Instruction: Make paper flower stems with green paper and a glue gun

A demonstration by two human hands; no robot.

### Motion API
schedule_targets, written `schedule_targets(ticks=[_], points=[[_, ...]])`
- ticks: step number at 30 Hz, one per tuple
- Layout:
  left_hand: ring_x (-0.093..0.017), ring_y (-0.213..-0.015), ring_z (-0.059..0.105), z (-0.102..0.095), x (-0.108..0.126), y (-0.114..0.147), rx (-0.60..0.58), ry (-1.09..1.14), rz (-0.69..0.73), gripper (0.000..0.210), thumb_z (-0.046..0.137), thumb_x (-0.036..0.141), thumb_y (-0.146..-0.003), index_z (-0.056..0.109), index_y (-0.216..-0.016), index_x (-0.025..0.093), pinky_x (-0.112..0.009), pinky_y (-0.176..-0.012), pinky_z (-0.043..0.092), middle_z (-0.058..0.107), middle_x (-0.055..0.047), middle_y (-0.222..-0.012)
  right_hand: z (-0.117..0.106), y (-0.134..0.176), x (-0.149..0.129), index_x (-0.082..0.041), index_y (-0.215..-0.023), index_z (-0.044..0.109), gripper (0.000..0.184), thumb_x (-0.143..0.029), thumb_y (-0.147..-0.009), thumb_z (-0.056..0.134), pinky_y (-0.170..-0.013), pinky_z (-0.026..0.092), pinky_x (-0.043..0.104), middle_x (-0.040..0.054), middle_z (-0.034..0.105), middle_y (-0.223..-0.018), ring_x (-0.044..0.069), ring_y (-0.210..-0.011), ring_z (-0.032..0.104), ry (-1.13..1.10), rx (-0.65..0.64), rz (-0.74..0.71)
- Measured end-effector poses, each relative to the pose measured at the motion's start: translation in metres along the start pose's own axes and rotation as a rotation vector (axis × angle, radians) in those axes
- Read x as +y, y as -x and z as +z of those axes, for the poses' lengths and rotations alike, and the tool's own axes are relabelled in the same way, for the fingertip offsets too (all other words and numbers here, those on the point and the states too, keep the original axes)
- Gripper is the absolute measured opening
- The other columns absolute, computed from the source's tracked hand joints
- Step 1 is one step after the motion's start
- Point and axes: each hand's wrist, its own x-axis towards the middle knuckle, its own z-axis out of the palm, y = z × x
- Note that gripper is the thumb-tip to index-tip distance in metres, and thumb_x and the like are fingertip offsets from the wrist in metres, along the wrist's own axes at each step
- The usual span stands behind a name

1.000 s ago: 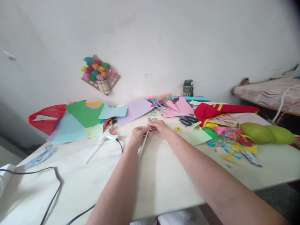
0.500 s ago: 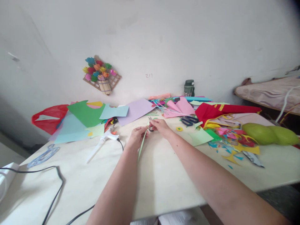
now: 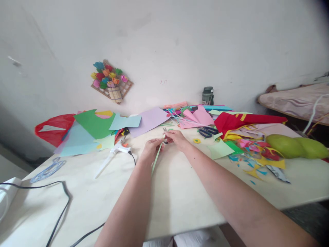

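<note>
My left hand pinches a narrow light green paper strip near its top end. The strip hangs down beside my left wrist toward the table. My right hand is closed round small scissors. Their short metal blades point up and away from me, and a dark handle loop shows under my fingers. Both hands meet over the middle of the table, fingertips close together at the strip's upper end. Whether the blades touch the strip is too small to tell.
A white glue gun with a black cord lies left of my hands. Coloured paper sheets line the back. To the right are dark-handled scissors, a yellow paper flower, paper scraps and a green pillow-like object.
The strip's upper end has shifted slightly to the right at my fingertips. Both hands stay in nearly the same place, still holding the strip and the small scissors.
</note>
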Motion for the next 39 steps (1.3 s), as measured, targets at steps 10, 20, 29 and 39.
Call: schedule_targets(ticks=[10,20,29,39], points=[[-0.007,-0.041,0.045,-0.003,0.0,-0.002,0.004,0.055,-0.017,0.019,0.065,0.027,-0.059,0.059,-0.066,0.011,-0.019,-0.044,0.034,0.053,0.0,-0.046,-0.001,0.001,-0.002,-0.014,-0.061,0.062,0.026,-0.04,-0.064,0.061,-0.05,0.036,0.022,0.003,0.06,-0.061,0.008,-0.049,0.049,0.103,-0.009,-0.023],[-0.008,-0.041,0.047,0.001,-0.003,0.001,0.008,-0.023,-0.001,0.021,0.065,0.03,-0.059,0.056,-0.061,0.011,-0.021,-0.044,0.033,0.056,-0.002,-0.048,0.002,-0.003,0.001,-0.012,-0.059,0.061,0.012,-0.024,-0.057,0.062,-0.05,0.036,0.022,-0.0021,0.053,-0.048,0.008,-0.045,0.045,0.159,0.024,-0.03],[-0.01,-0.043,0.05,-0.003,-0.009,-0.004,0.028,0.014,-0.039,0.023,0.067,0.03,-0.058,0.057,-0.066,0.011,-0.022,-0.045,0.036,0.058,-0.003,-0.051,0.007,-0.004,0.001,-0.016,-0.062,0.062,0.013,-0.023,-0.069,0.053,-0.06,0.035,0.023,0.0019,0.061,-0.068,0.013,-0.066,0.052,0.981,0.127,-0.344],[-0.009,-0.04,0.049,0.0,-0.005,-0.002,0.087,0.021,-0.046,0.02,0.066,0.027,-0.057,0.058,-0.066,0.01,-0.021,-0.045,0.036,0.057,-0.003,-0.047,-0.003,-0.003,-0.013,-0.02,-0.078,0.066,0.025,-0.035,-0.076,0.047,-0.059,0.035,0.02,0.0004,0.064,-0.073,0.012,-0.069,0.055,1.077,0.03,-0.308]])
